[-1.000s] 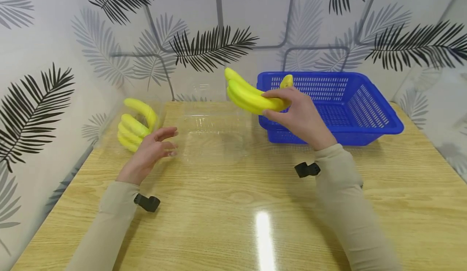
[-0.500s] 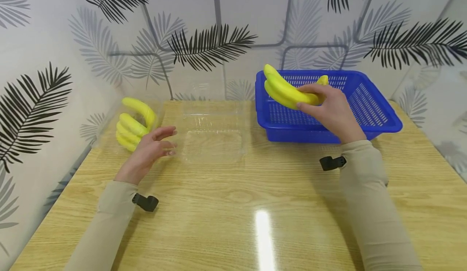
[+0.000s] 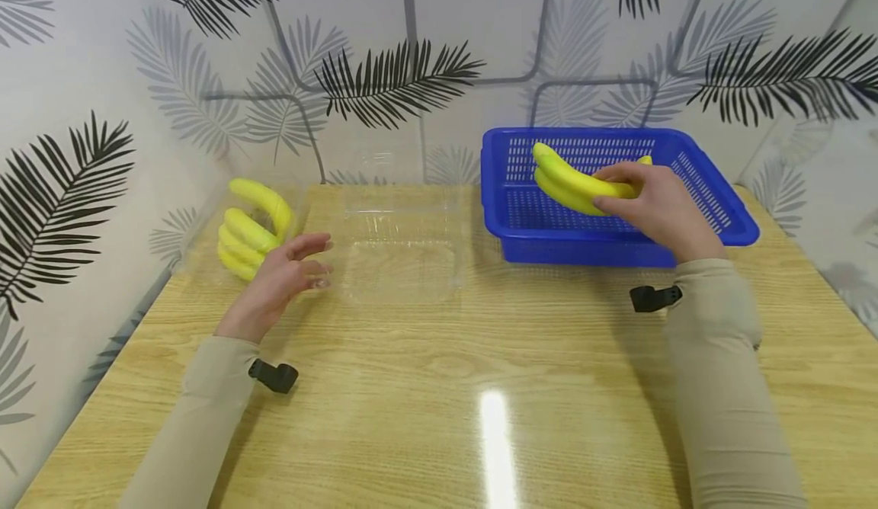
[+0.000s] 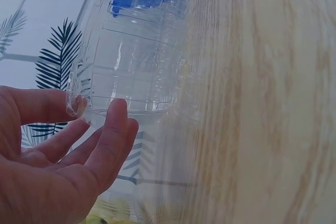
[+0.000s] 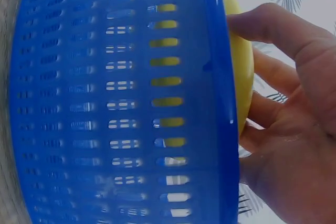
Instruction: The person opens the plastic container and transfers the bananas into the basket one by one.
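Observation:
My right hand [image 3: 665,208] grips a yellow bunch of bananas [image 3: 572,187] by one end, thumb on the near side. The bunch hangs over the blue plastic basket [image 3: 583,251], tilted, its free end pointing left. In the right wrist view, yellow shows through the slots of the basket wall [image 5: 194,87], just below the rim. My left hand [image 3: 277,284] has its fingers loosely extended at the left edge of a lidded clear plastic container [image 3: 401,223]. In the left wrist view, its fingertips [image 4: 119,109] are right at the container's corner.
Another clear container at the left holds a yellow banana bunch [image 3: 250,231], partly behind my left hand. The wooden table [image 3: 411,387] meets a leaf-patterned backdrop [image 3: 405,21] behind the containers. The basket stands at the back right.
My right hand has carried the banana bunch rightward from beside the basket to over it, then lower into it. The left hand has stayed in place.

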Tool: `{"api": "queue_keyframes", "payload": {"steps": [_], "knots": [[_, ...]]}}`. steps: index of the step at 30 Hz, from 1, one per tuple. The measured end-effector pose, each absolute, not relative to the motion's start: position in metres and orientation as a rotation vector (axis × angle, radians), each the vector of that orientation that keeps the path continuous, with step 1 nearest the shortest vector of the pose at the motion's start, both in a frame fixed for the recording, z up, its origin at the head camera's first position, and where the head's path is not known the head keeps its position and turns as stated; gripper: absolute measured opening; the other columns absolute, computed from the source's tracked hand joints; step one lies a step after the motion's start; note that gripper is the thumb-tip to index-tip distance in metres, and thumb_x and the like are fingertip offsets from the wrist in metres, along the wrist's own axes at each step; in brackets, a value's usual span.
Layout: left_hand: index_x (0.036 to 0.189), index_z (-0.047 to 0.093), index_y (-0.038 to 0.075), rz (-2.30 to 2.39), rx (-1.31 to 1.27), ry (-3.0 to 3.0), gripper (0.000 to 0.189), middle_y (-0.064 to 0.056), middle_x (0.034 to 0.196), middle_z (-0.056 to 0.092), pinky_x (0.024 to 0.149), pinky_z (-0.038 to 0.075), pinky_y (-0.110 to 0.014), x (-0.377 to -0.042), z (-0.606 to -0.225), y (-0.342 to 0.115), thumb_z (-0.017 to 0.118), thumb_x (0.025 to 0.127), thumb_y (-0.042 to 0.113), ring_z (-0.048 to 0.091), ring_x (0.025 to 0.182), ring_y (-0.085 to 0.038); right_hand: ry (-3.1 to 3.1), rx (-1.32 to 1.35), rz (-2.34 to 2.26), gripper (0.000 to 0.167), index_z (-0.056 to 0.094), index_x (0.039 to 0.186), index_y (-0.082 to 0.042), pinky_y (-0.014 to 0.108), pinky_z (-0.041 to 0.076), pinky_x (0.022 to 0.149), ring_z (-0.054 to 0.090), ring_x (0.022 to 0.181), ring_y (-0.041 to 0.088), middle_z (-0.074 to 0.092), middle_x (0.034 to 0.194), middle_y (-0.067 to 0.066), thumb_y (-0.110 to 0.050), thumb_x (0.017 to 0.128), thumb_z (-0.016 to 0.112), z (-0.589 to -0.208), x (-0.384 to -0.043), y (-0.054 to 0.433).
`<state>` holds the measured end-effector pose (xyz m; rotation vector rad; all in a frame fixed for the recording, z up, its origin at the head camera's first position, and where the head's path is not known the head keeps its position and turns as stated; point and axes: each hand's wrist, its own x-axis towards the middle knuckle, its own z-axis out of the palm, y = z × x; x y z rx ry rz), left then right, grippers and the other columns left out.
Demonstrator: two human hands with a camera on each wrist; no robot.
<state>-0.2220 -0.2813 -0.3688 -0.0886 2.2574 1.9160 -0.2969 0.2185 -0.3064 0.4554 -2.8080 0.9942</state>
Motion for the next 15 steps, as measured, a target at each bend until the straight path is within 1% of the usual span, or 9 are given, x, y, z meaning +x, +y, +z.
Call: {"api": "queue_keyframes", "payload": {"steps": [5, 9, 15], "knots": [[0.151, 0.032, 0.002, 1.908, -0.079, 2.265, 0.059, -0.016, 0.153, 0.034, 0.081, 0.052, -0.024, -0.2217, -0.3685, -0.2806, 0.050, 0.095, -0.002, 0.050, 0.116, -0.033, -2.887, 0.461, 0.965, 0.043, 0.066, 0.125, -0.009, 0.040, 0.040, 0.074, 0.050, 0.099, 0.029, 0.064, 0.116, 0.017, -0.036, 0.091, 0.070, -0.3084, -0.2991, 0.2242], [0.151, 0.033, 0.001, 1.907, -0.068, 2.271, 0.058, -0.017, 0.153, 0.035, 0.080, 0.052, -0.022, -0.2205, -0.3692, -0.2812, 0.050, 0.095, -0.002, 0.054, 0.110, -0.028, -2.925, 0.484, 0.950, 0.040, 0.066, 0.124, -0.008, 0.041, 0.042, 0.076, 0.052, 0.102, 0.030, 0.065, 0.116, 0.019, -0.031, 0.091, 0.070, -0.3099, -0.3010, 0.2239], [0.151, 0.033, 0.001, 1.902, -0.057, 2.276, 0.058, -0.016, 0.152, 0.035, 0.081, 0.052, -0.023, -0.2196, -0.3680, -0.2814, 0.051, 0.096, -0.001, 0.054, 0.110, -0.028, -2.975, 0.496, 0.912, 0.037, 0.067, 0.123, -0.006, 0.042, 0.043, 0.077, 0.054, 0.100, 0.031, 0.065, 0.118, 0.020, -0.026, 0.092, 0.069, -0.3131, -0.3048, 0.2225]]}}
